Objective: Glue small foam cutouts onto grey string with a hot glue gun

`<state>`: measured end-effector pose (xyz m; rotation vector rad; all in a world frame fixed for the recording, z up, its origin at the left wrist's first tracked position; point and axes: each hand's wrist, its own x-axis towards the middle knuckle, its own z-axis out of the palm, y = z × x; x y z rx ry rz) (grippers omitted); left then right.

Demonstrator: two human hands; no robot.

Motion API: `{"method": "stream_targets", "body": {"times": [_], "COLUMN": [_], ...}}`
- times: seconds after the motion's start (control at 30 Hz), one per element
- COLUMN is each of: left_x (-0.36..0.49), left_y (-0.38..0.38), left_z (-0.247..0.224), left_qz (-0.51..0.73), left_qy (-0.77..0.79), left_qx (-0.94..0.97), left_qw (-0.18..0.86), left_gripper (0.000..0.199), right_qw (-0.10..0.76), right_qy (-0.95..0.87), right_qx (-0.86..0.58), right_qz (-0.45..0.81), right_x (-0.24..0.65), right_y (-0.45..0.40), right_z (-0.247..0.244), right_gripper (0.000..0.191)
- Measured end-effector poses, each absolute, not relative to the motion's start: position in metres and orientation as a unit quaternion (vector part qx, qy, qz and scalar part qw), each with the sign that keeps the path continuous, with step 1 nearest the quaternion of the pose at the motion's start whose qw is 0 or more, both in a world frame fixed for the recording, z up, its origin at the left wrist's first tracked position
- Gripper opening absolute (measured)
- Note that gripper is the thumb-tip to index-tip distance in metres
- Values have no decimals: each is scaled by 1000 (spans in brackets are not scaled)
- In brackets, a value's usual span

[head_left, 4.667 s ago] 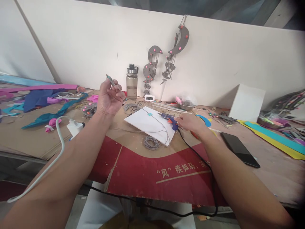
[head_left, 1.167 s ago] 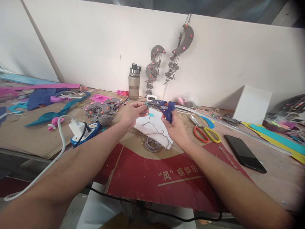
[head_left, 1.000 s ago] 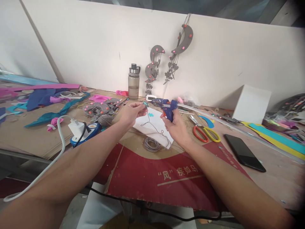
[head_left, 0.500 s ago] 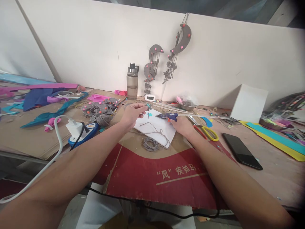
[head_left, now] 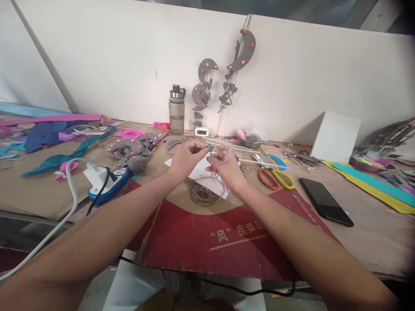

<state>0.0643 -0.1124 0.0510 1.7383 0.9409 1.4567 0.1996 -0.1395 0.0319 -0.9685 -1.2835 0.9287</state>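
Observation:
My left hand (head_left: 188,160) pinches a small grey felt piece with a teal spot (head_left: 209,147) between thumb and forefinger. Close beside it, my right hand (head_left: 227,166) has its thumb and fingers closed on the grey cord (head_left: 207,176), just below the piece; the exact grip is partly hidden. Beneath both hands lies a white paper sheet (head_left: 197,171). The cord's loose coil (head_left: 201,195) rests at the sheet's near edge. Behind my right hand shows a bit of the blue glue gun (head_left: 237,160), lying down.
Scissors (head_left: 274,173) and a phone (head_left: 326,201) lie to the right. A power strip (head_left: 113,185) with a white plug stands left, near grey felt pieces (head_left: 132,147). Farther back are a water bottle (head_left: 177,110), a small clock (head_left: 201,132) and a metal bowl (head_left: 253,140).
My right hand has let go of the glue gun and moved left to the felt piece and cord. My left hand still holds the piece, slightly farther right.

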Motion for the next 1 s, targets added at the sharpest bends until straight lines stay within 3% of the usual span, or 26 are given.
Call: {"method": "stream_targets", "body": {"times": [0.2,0.43,1.0], "left_x": [69,70,69], "left_y": [-111,-111,-113], "left_z": [51,49,48], "left_qz": [535,517,494], "left_qy": [317,286,286], "left_qx": [565,529,585], "left_qw": [542,609,577], "left_gripper": [19,25,22], "right_qw": [548,531,470], "right_qy": [-678,-695,-730], "right_qx": [-477,-484,-493], "right_qz": [114,24,-59], "right_x": [214,218,217], "right_y": [-148,-148,-151], "right_z": [47,48,53], "right_gripper": [3,11,25]}}
